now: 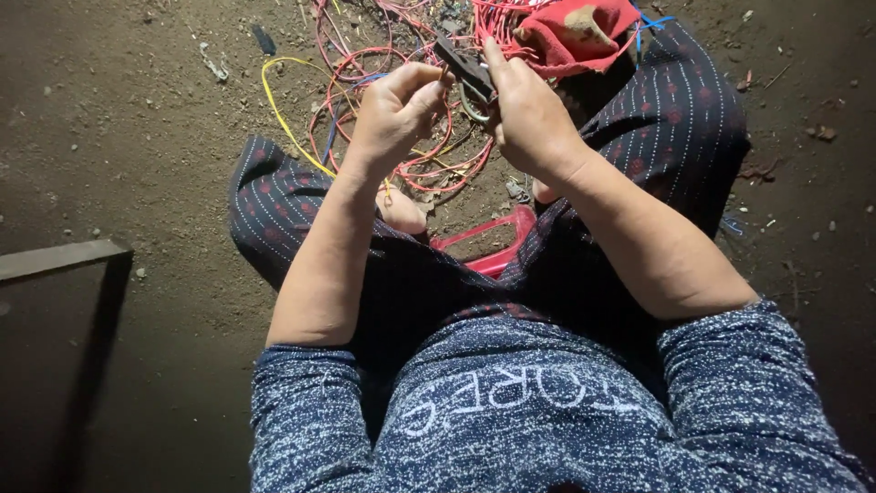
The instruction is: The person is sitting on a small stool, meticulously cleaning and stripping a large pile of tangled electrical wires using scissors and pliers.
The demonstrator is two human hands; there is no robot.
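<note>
Pliers (465,71) in right hand (529,114), left hand (392,110) pinching a wire (429,169), over dirt floor (137,164).

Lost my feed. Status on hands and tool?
Right hand grips dark metal pliers. Left hand pinches thin wire at the tool. Red wire tangle beneath.

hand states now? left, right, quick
Left hand: closed, pinching the end of a thin wire between its fingertips.
Right hand: closed around a dark metal hand tool, pliers-like.
</note>
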